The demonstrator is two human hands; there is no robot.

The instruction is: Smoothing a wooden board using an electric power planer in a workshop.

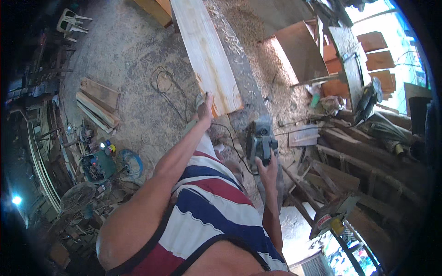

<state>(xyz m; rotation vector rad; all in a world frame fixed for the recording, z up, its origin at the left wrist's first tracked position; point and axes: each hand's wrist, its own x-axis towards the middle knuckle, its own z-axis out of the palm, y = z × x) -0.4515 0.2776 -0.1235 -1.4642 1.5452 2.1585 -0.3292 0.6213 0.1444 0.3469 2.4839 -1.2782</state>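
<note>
A long pale wooden plank (207, 55) lies lengthwise on a narrow grey workbench (251, 99) strewn with shavings. My left hand (205, 106) rests on the plank's near left corner, fingers against its edge. My right hand (267, 170) grips the rear handle of a grey electric planer (260, 141), which sits on the bench just behind the plank's near end. A black power cord (230, 138) runs from the planer across the bench. My striped sleeveless shirt fills the lower middle of the view.
Wood shavings cover the floor around the bench. Stacked boards (97, 106) lie at left, power tools and a fan (76, 198) lower left. Rough timber frames (354, 170) and orange panels (377, 60) crowd the right. A white plastic chair (72, 22) stands far left.
</note>
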